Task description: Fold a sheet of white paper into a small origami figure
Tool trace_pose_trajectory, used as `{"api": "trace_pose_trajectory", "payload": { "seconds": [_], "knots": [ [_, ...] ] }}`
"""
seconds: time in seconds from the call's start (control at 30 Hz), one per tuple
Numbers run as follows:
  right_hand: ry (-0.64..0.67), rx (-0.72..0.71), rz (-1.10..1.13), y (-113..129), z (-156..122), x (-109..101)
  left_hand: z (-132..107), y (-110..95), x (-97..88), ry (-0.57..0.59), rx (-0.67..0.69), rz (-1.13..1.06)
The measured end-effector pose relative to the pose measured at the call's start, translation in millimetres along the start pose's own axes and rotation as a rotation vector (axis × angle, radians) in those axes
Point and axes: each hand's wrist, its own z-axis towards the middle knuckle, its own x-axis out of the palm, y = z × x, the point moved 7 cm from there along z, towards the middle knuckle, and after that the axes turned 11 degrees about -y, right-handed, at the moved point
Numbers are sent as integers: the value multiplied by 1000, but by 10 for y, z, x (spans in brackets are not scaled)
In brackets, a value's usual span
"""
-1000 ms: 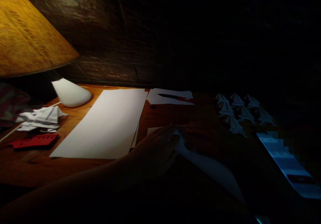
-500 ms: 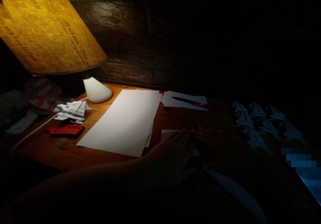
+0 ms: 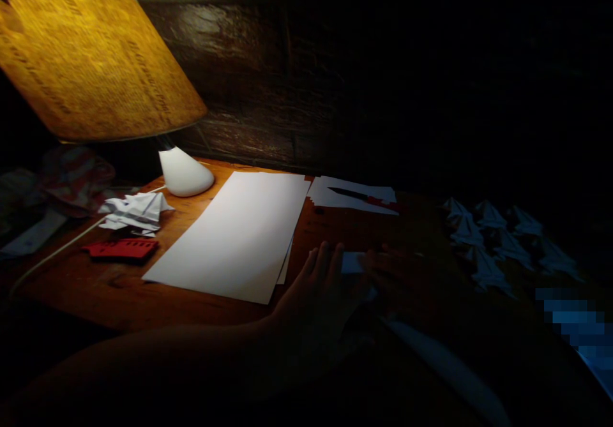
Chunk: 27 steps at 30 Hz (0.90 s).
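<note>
Left hand (image 3: 318, 293) leftward over paper (image 3: 352, 262)

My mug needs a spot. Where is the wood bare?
Bare table between the big sheets, the small sheets, the left hand and right hand; another strip at the near edge, before the red piece. Crowded: folded figures at right, crumpled paper by the lamp base.

We look into a dim room lit by one table lamp, whose amber shade (image 3: 90, 57) glows at upper left above a white base (image 3: 184, 175). Its light falls on the wooden table (image 3: 335, 226) and the dark, rough wall (image 3: 239, 95) behind, and the right side lies in deep shadow.
</note>
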Motion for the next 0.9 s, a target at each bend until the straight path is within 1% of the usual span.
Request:
{"api": "trace_pose_trajectory", "payload": {
  "seconds": [0.17, 0.27, 0.43, 0.6, 0.77, 0.83, 0.9],
  "knots": [
    [-43, 13, 5, -66, -51, 32, -35, 4, 57, 57, 10, 43],
    [-75, 27, 33, -83, -46, 31, -44, 7, 69, 62, 3, 45],
    [-33, 28, 17, -80, -31, 41, -80, 22, 42, 42, -28, 117],
    [-41, 65, 49, -125, -37, 19, -99, 0, 28, 39, 11, 173],
    [-84, -16, 146, -153, -69, -41, -104, -8, 51, 49, 47, 204],
    [-87, -67, 172, -106, -34, -74, -102, -20, 47, 44, 61, 186],
    [-52, -101, 153, -13, 53, -79, -85, -31, 14, 25, 62, 163]
  ]
}}
